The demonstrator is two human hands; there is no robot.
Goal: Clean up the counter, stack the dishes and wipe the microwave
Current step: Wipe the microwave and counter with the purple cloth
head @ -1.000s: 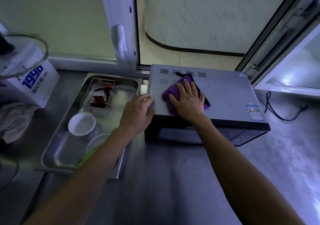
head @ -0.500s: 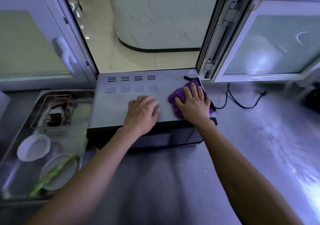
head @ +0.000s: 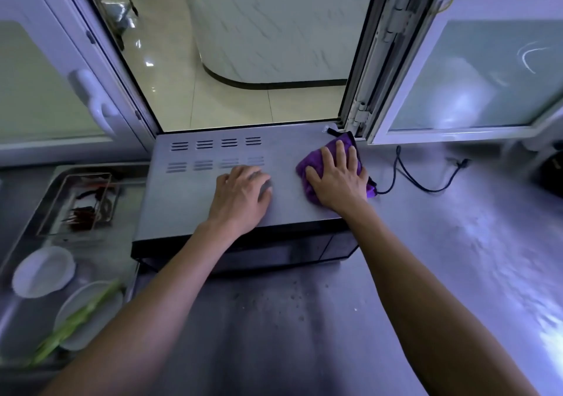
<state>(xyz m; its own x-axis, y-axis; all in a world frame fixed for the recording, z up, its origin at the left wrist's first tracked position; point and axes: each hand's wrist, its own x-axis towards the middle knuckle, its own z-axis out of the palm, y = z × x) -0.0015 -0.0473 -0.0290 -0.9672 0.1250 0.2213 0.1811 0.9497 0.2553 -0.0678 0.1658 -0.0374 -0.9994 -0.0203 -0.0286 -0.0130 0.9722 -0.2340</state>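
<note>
The right hand [head: 336, 179] lies flat, fingers [head: 340, 155] straight and slightly spread, pressing the purple cloth [head: 313, 162] down onto the top of the microwave [head: 189, 200]; nothing is curled round the cloth, it is simply pinned under the palm. Half a second ago the hand and cloth sat in much the same spot near the right edge, and a second ago they were over the left-centre of the top, just in front of the vents — so the stroke has run across the panel and reached its far side. The left hand [head: 240, 197] rests palm-down on the bare metal just left of the cloth, fingers loosely extended and holding nothing; a second ago it was at the left front corner, and it has moved inward to steady the box.

Beyond the right fingertips the cloth's dark edge touches the back right corner; a black cord [head: 420, 187] trails off to their right on the counter [head: 304, 319]. Well left of the left hand sits a steel tray [head: 18, 313] holding white dishes [head: 44, 272] — unstacked, so by my reading the wiping is underway and the dishes remain.
</note>
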